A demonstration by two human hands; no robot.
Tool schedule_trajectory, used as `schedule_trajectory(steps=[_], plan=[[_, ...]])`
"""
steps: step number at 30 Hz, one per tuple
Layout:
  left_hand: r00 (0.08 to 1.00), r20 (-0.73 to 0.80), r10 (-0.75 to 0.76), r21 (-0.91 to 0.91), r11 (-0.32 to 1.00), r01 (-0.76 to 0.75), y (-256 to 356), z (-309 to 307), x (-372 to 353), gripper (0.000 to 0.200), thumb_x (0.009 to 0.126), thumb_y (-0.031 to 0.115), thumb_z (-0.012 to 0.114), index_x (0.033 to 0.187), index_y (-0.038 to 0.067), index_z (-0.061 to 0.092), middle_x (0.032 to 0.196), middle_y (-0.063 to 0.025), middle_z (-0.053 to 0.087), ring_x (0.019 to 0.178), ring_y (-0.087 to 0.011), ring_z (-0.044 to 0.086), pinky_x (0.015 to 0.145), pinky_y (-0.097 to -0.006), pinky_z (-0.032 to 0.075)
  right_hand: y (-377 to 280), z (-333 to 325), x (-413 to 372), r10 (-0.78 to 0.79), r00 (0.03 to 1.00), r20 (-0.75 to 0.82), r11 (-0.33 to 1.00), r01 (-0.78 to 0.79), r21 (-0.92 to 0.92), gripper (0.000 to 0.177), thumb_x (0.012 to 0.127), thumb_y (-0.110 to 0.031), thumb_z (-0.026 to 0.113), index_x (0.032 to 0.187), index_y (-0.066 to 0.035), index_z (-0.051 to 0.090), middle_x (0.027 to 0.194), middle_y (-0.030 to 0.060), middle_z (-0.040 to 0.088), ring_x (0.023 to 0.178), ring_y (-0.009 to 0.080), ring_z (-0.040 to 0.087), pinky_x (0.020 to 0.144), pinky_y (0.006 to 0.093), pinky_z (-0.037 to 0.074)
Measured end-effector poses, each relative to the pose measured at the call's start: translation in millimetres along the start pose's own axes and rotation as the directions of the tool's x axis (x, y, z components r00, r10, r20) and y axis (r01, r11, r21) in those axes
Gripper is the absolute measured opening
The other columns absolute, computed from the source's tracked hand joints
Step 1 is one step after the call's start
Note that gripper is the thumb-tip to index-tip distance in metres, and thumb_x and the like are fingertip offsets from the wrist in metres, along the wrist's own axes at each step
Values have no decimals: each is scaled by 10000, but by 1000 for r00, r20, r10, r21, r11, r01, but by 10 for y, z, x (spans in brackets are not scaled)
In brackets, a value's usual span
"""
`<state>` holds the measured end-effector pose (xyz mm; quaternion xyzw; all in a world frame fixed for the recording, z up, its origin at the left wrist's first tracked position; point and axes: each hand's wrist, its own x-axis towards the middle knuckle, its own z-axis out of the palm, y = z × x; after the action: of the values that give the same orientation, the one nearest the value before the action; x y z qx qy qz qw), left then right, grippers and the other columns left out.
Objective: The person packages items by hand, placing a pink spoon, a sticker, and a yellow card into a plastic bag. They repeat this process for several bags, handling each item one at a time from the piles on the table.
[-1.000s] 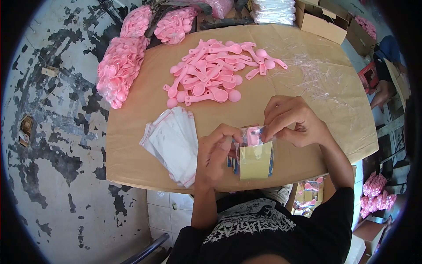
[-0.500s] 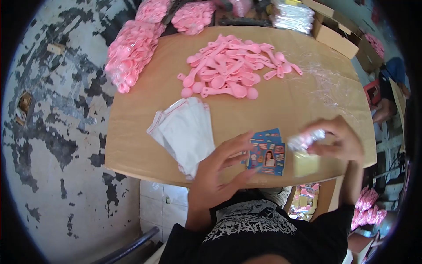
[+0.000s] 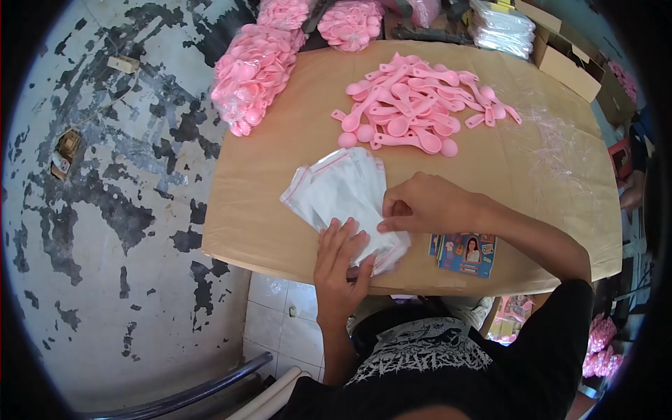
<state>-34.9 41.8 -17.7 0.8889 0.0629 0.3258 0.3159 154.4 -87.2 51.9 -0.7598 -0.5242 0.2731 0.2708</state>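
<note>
A fanned stack of clear plastic bags (image 3: 336, 185) with red-edged ends lies at the middle front of the table. My left hand (image 3: 339, 262) rests flat on its lower part, fingers spread. At the stack's right edge, my right hand (image 3: 430, 203) is closed, thumb and curled fingers on the edge of a plastic bag (image 3: 392, 255); the exact grip is partly hidden. Blue printed cards (image 3: 465, 255) with a person's picture lie under my right forearm, which covers their upper part. Beyond the bags is a loose heap of pink plastic spoons (image 3: 413, 105).
Bagged pink spoons (image 3: 255, 77) stand at the table's far left corner. Silvery plastic packs (image 3: 500, 31) and a cardboard box (image 3: 570, 63) are at the back right. Thin plastic scraps (image 3: 560, 154) lie on the right side. Another person's hand (image 3: 632, 192) shows at far right.
My right hand has moved left from a shiny clear-wrapped item to the bags. My left hand has come down onto the bags. The view has shifted, and the yellowish pack is out of sight.
</note>
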Motion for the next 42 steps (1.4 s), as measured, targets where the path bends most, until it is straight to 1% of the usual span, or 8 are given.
schedule_trajectory(steps=[7,17,19,22,25,28,31,42], plan=[[999,43,-5,24,1000,4,-50,-49,-35,310,822,34,644,1129,-8,639,1264,-169,597,1273,-388,480,1068,-494,354,154,-12,72,-55,997,-58,998,57,23,273,914,-235,597,823,8,681,716,142,669,653,259,639,650,365,486],[997,81,17,-136,991,-6,230,-131,125,280,904,139,603,1135,-15,641,1268,-187,597,1235,-373,520,1088,-518,301,-20,-495,-552,-29,977,-211,953,90,289,187,959,-149,571,1014,2,667,700,57,634,629,74,557,578,260,443],[979,158,-129,-551,811,196,494,10,149,318,965,212,546,1123,-51,631,1236,-195,616,1215,-318,548,1045,-461,361,-180,-459,-716,-92,986,-142,928,137,348,195,955,-167,567,1003,-6,666,718,90,637,617,115,564,590,277,447],[867,367,-336,-670,551,497,719,184,181,355,1015,225,459,1133,-79,601,1188,-211,627,1158,-303,587,974,-412,448,-196,-437,-866,-78,996,47,974,66,217,202,937,-191,603,1032,-24,667,734,82,649,641,150,596,616,273,469],[879,301,-371,-899,196,391,640,415,294,337,1031,177,422,1183,-96,548,1135,-238,630,1062,-306,638,927,-402,518,234,-338,-1027,-334,903,-271,910,234,-342,205,905,-217,651,1009,-44,685,753,79,663,656,180,620,622,277,485],[867,235,-440,-888,265,375,691,428,418,338,987,119,522,1245,-98,496,1079,-230,647,1010,-282,664,886,-396,557,558,-232,-1166,-186,965,-185,947,126,-294,193,880,-210,682,995,-56,692,763,88,668,665,180,630,616,287,491],[876,167,-453,-892,310,330,684,509,441,360,954,82,573,1265,-81,493,1052,-201,659,972,-261,676,845,-378,579,602,-269,-1144,173,980,-96,961,-147,236,139,892,-129,676,991,-32,682,721,32,632,668,85,579,601,243,456],[824,24,-566,-959,219,178,773,697,591,385,913,63,639,1245,-80,505,1002,-144,683,918,-210,680,867,-364,569,444,-247,-1188,77,920,-384,856,136,498,145,955,-103,588,1063,-18,632,800,61,701,603,37,571,551,221,483]])
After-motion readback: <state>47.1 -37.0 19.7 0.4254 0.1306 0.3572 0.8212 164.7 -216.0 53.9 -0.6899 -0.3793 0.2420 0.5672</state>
